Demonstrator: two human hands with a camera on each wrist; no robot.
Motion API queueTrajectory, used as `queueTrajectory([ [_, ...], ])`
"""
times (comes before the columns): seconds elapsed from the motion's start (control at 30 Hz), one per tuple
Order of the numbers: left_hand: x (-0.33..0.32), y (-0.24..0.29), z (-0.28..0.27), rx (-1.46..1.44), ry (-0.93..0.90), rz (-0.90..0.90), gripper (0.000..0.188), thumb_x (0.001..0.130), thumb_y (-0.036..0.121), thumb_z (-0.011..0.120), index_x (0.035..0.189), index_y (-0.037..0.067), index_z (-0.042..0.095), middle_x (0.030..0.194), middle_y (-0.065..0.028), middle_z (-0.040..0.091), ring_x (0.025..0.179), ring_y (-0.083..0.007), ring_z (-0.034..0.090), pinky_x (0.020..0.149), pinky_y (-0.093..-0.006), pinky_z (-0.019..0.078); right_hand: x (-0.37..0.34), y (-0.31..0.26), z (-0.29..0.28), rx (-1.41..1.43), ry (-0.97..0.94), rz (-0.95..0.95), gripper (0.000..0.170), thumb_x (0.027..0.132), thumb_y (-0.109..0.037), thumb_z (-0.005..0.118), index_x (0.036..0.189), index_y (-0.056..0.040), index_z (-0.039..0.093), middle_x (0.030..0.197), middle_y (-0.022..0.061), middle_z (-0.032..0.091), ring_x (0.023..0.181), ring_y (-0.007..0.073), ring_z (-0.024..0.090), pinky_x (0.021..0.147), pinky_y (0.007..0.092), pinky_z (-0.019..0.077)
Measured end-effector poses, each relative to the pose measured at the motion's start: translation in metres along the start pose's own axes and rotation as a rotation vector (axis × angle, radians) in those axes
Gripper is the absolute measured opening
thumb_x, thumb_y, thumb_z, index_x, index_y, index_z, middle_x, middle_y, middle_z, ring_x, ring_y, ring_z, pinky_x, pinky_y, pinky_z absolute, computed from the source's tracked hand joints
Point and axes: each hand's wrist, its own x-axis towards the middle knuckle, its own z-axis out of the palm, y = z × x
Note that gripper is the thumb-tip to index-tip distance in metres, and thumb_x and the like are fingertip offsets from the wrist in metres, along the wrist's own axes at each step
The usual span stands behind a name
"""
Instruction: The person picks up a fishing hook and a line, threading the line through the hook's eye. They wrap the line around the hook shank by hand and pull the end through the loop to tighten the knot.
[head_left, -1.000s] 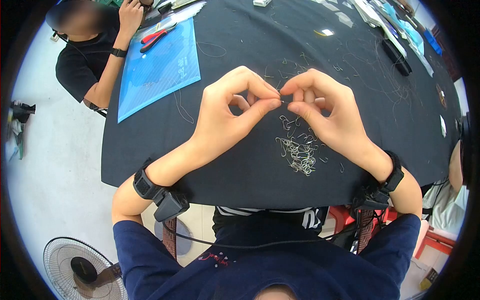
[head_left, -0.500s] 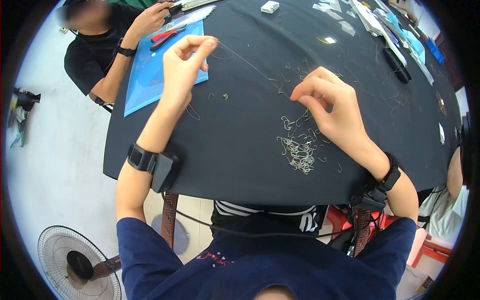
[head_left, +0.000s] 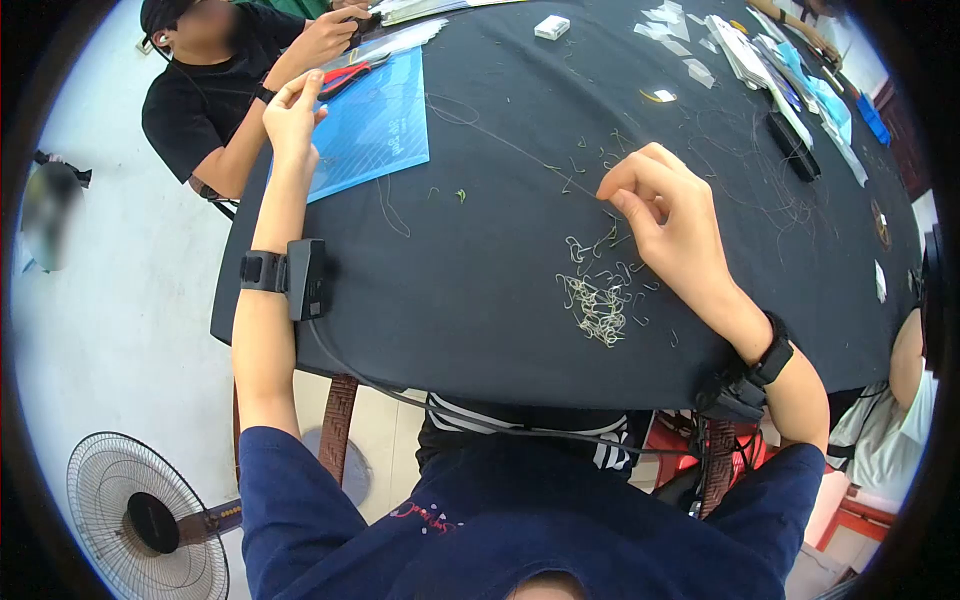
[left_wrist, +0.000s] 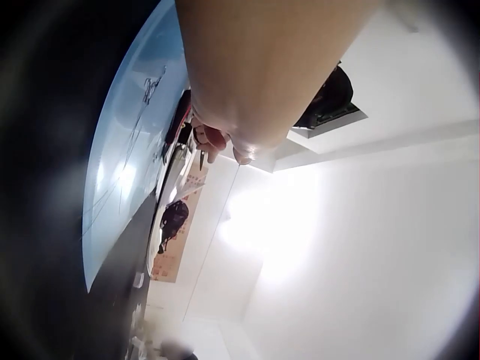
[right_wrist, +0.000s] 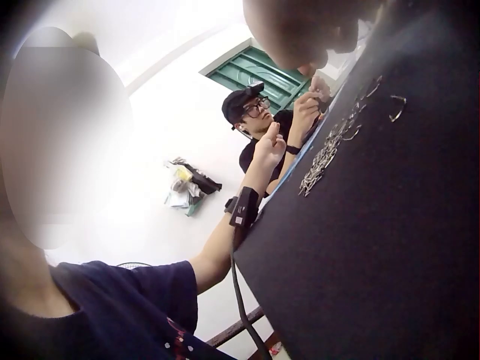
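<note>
A thin fishing line (head_left: 512, 145) runs taut across the table between my two hands. My left hand (head_left: 293, 118), raised at the far left over the blue folder (head_left: 390, 135), pinches it between thumb and finger; in the left wrist view the line (left_wrist: 212, 244) leaves those fingertips. With bent fingers, my right hand (head_left: 668, 205) pinches the other end of the line; whatever sits between its fingertips is hidden. Just below that hand lies a heap of small metal fish hooks (head_left: 600, 315), seen also as hooks (right_wrist: 322, 161) in the right wrist view.
Red-handled pliers (head_left: 345, 80) lie on the folder, beside another seated person (head_left: 215, 95) in black. Loose lines (head_left: 770, 180) curl at the right, near a black case (head_left: 793, 145) and white packets (head_left: 745, 55). A small white box (head_left: 552, 27) stands at the back.
My hands were together over the hooks; my left hand has since swung far left and away, drawing the line out. The right hand has stayed near the hooks.
</note>
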Motion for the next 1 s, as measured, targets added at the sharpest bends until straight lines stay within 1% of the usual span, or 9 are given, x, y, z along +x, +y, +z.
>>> queueTrajectory([
  [0.07, 0.007, -0.006, -0.005, -0.009, 0.055, -0.005, 0.020, 0.082, 0.024, 0.072, 0.093, 0.008, 0.069, 0.087, 0.0018, 0.066, 0.074, -0.0048, 0.057, 0.057, -0.0198, 0.0456, 0.000, -0.001, -0.001, -0.004, 0.011, 0.017, 0.012, 0.075, 0.005, 0.061, 0.083, -0.0037, 0.061, 0.080, 0.0107, 0.058, 0.072, 0.0265, 0.059, 0.064, 0.0333, 0.0451],
  [0.27, 0.021, -0.013, -0.018, -0.030, 0.181, -0.020, 0.017, 0.082, 0.022, 0.072, 0.092, 0.008, 0.069, 0.086, 0.0012, 0.067, 0.070, -0.0048, 0.057, 0.051, -0.0194, 0.0445, 0.001, 0.005, -0.005, -0.079, 0.044, 0.057, 0.013, 0.075, 0.004, 0.061, 0.083, -0.0049, 0.061, 0.079, 0.0116, 0.058, 0.072, 0.0279, 0.059, 0.065, 0.0350, 0.0453],
  [0.53, 0.032, -0.011, -0.032, -0.030, 0.348, 0.073, 0.019, 0.083, 0.019, 0.071, 0.091, 0.003, 0.067, 0.079, -0.0012, 0.064, 0.060, -0.0066, 0.055, 0.046, -0.0195, 0.0444, 0.002, 0.005, -0.003, -0.127, 0.112, 0.116, 0.012, 0.076, 0.003, 0.060, 0.083, -0.0062, 0.061, 0.078, 0.0108, 0.058, 0.071, 0.0291, 0.058, 0.066, 0.0373, 0.0450],
  [0.63, 0.027, -0.006, -0.027, -0.108, 0.325, 0.108, 0.022, 0.083, 0.019, 0.071, 0.094, 0.001, 0.066, 0.079, -0.0022, 0.063, 0.058, -0.0065, 0.053, 0.047, -0.0190, 0.0437, 0.004, 0.004, -0.005, -0.116, 0.113, 0.144, 0.013, 0.076, 0.003, 0.058, 0.083, -0.0066, 0.061, 0.082, 0.0113, 0.057, 0.075, 0.0296, 0.058, 0.069, 0.0378, 0.0453],
  [0.67, 0.024, -0.004, -0.026, -0.080, 0.252, 0.156, 0.022, 0.084, 0.020, 0.070, 0.095, 0.001, 0.066, 0.079, -0.0025, 0.063, 0.058, -0.0063, 0.053, 0.048, -0.0187, 0.0431, 0.004, 0.003, -0.005, -0.106, 0.108, 0.157, 0.013, 0.076, 0.003, 0.057, 0.083, -0.0068, 0.062, 0.084, 0.0116, 0.057, 0.078, 0.0299, 0.058, 0.070, 0.0379, 0.0454],
  [0.77, 0.013, 0.002, -0.013, -0.011, -0.003, 0.268, 0.024, 0.085, 0.022, 0.068, 0.097, 0.001, 0.067, 0.079, -0.0025, 0.063, 0.059, -0.0052, 0.052, 0.050, -0.0175, 0.0402, 0.004, 0.008, -0.004, -0.138, 0.135, -0.057, 0.020, 0.074, 0.005, 0.055, 0.087, -0.0079, 0.062, 0.093, 0.0118, 0.057, 0.089, 0.0302, 0.056, 0.077, 0.0374, 0.0449],
  [0.8, -0.004, 0.017, -0.001, 0.035, -0.134, 0.276, 0.018, 0.089, 0.018, 0.062, 0.099, 0.003, 0.067, 0.086, -0.0005, 0.063, 0.060, -0.0031, 0.048, 0.053, -0.0167, 0.0378, 0.004, 0.005, -0.004, -0.123, 0.146, -0.064, 0.022, 0.073, 0.006, 0.054, 0.088, -0.0078, 0.062, 0.095, 0.0117, 0.056, 0.092, 0.0301, 0.055, 0.080, 0.0373, 0.0443],
  [0.87, -0.028, 0.032, 0.016, 0.019, -0.449, 0.347, 0.017, 0.090, 0.016, 0.060, 0.099, 0.003, 0.065, 0.087, -0.0011, 0.062, 0.061, -0.0035, 0.048, 0.053, -0.0168, 0.0381, 0.005, -0.003, -0.004, -0.097, 0.164, -0.077, 0.026, 0.072, 0.007, 0.052, 0.091, -0.0074, 0.062, 0.100, 0.0116, 0.055, 0.098, 0.0299, 0.053, 0.084, 0.0370, 0.0429],
  [1.0, -0.093, 0.063, 0.042, -0.072, -0.944, 0.266, 0.010, 0.088, 0.011, 0.061, 0.089, 0.001, 0.062, 0.092, -0.0049, 0.061, 0.065, -0.0047, 0.051, 0.049, -0.0167, 0.0384, 0.006, -0.007, -0.005, -0.045, 0.145, -0.234, 0.025, 0.072, 0.006, 0.057, 0.095, -0.0056, 0.061, 0.101, 0.0103, 0.056, 0.097, 0.0278, 0.053, 0.085, 0.0360, 0.0421],
])
